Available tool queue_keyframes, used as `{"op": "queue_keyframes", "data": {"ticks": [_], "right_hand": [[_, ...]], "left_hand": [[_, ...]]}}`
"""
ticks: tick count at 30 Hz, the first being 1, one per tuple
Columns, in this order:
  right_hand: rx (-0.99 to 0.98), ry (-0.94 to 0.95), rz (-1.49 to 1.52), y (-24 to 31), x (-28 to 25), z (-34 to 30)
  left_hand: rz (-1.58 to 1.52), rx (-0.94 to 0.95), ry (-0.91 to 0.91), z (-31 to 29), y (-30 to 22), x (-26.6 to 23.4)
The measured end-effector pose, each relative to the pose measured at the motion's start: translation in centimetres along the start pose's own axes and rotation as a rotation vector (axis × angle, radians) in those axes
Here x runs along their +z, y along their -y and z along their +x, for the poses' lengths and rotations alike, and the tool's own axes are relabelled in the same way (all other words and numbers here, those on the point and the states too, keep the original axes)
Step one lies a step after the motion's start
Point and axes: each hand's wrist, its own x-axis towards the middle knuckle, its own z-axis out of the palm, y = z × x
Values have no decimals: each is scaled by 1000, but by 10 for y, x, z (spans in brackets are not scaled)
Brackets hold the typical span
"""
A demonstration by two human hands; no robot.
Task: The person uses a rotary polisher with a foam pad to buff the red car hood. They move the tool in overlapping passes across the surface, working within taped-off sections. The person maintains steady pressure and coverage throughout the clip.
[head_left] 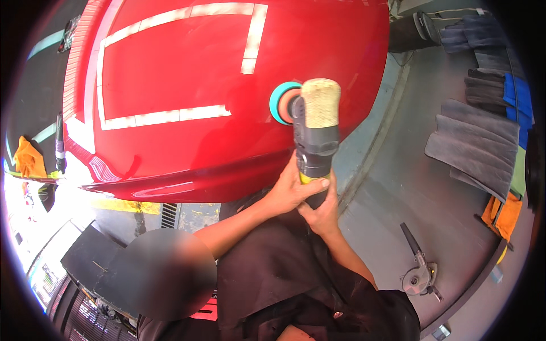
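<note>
Both my hands are wrapped round the lower grip of a car polisher (316,136), which stands out in front of me. It has a dark body, a cream textured cover on its head and a yellow band near the grip. My left hand (289,190) is closed on its left side. My right hand (323,210) is closed round the lower end. The polisher's round teal and orange pad (281,103) points left, over the glossy red car panel (187,142). I cannot tell whether the pad touches the paint.
Bright white strips, apparently lamp reflections, cross the panel. Grey cloths (475,145), a blue cloth (517,99) and an orange cloth (503,216) hang at the right. A hand-held blower (420,273) lies at lower right. Another orange cloth (29,158) is at far left.
</note>
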Motion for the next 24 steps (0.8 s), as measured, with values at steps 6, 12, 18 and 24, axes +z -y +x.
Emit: {"op": "queue_keyframes", "data": {"ticks": [6, 12, 18, 24], "right_hand": [[-76, 84, -103, 19, 51, -10], [-18, 253, -190, 48, 87, -9], [-56, 265, -278, 53, 80, -1], [18, -46, 27, 36, 23, 15]], "left_hand": [[-31, 5, -115, -53, -10, -43], [-105, 82, -227, -97, -21, -81], [-97, 137, -283, -91, -21, -75], [31, 33, -96, 7, -31, -4]]}}
